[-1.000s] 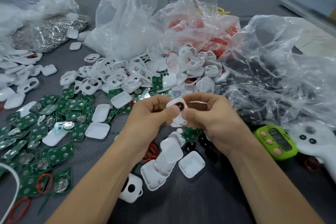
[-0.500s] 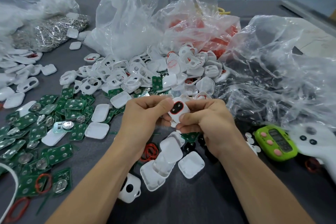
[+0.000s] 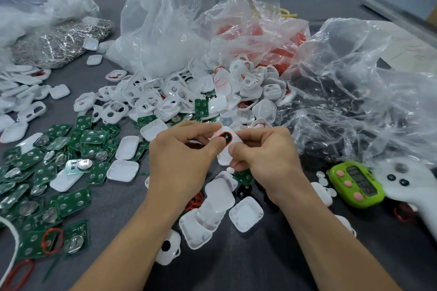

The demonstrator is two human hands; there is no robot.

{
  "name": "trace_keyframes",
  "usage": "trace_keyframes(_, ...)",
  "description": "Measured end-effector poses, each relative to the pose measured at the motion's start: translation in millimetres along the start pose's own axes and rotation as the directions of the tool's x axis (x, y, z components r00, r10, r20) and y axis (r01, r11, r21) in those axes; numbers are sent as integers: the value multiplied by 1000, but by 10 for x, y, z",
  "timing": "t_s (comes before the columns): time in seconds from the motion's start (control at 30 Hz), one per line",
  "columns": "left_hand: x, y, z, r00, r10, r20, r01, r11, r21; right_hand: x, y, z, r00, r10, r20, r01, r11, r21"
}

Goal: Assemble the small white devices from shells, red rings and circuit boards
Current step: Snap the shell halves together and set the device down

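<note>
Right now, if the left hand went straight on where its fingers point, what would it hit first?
The white shell it pinches; the left hand points rightward at it, and the right hand probably sits just beyond.

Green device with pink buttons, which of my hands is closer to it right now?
Right. The right hand sits left of the green device with pink buttons; the left hand is farther left, both pinching the white shell.
</note>
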State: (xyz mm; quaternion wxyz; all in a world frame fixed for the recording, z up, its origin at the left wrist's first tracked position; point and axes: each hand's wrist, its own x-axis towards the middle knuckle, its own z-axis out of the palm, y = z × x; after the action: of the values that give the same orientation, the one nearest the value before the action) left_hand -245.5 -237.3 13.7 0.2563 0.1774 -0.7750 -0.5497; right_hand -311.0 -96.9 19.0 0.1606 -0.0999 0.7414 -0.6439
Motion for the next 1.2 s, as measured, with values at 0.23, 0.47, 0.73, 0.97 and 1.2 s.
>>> trace_keyframes(0.23,-29,20,25,993,-10,-117,19,997,76,-33,22,55,968,-243,-61,227,954,-195)
trace_keyframes(0.47,-47,32,46,1000,29,-8,-27,975,219,-35,120,57,899,-425,-106,338,826,-450)
trace_keyframes(0.73,-28,-10,14,992,77,95,-97,971,219,-66,136,81,907,-413,-78,339,828,-447)
trace_keyframes(0.97,-15,-16,6,986,74,150,-108,967,229,-79,140,100,922,-382,-55,315,826,-467)
trace_keyframes(1.2,-10,-40,11,986,83,147,-117,962,246,-69,128,74,930,-367,-23,317,831,-457)
